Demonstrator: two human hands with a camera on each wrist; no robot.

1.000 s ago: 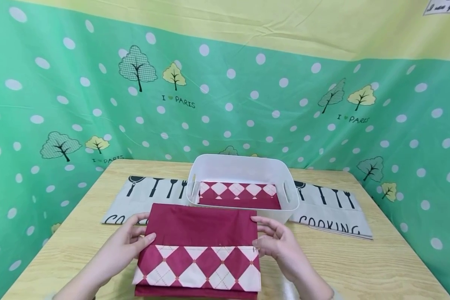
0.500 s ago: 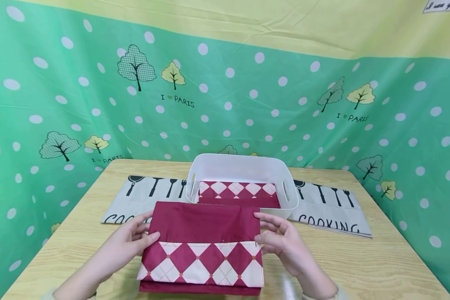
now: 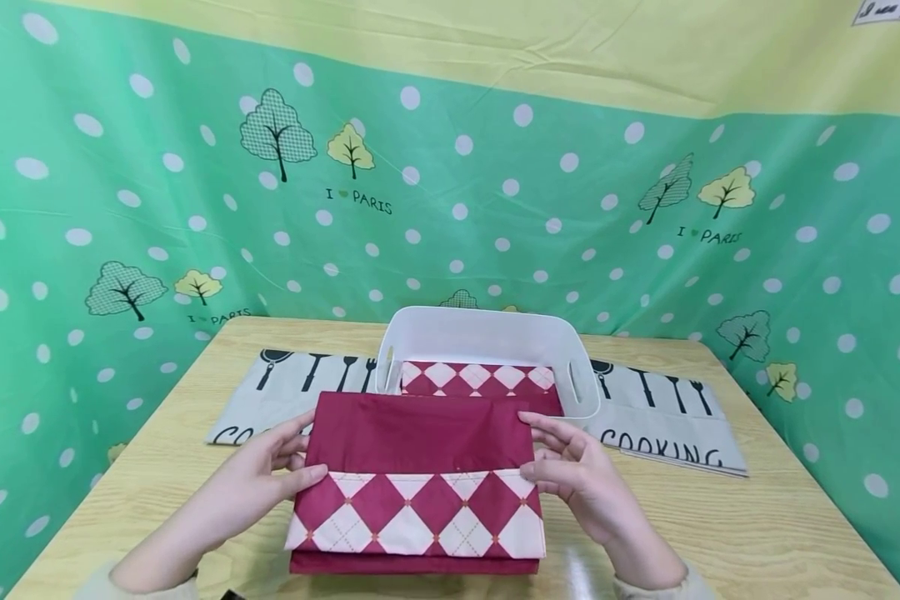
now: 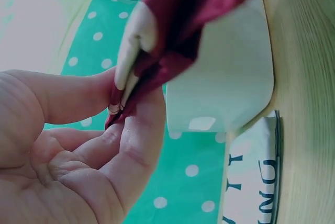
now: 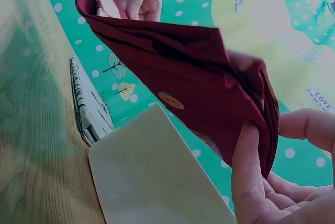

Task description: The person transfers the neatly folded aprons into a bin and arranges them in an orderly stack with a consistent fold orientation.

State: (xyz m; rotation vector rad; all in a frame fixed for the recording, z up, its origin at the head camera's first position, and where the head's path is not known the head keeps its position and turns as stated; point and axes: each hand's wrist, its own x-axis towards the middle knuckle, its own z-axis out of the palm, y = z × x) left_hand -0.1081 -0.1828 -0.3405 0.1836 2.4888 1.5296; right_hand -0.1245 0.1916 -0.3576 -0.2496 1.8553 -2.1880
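Folded maroon argyle cloth [image 3: 423,433]: likely light and soft, layers apt to slide or sag if held at one side only; nothing fragile about it, by guess. Best taken by both side edges, all layers pinched. So held: left hand [image 3: 276,468] and right hand [image 3: 576,473] well apart, each clamped on its side edge, thumbs on top. Raised off the desk [image 3: 720,533], toward its near edge, before the white bin [image 3: 487,325]. Plain upper panel, cream-and-maroon diamond band below; small orange roundel underneath.
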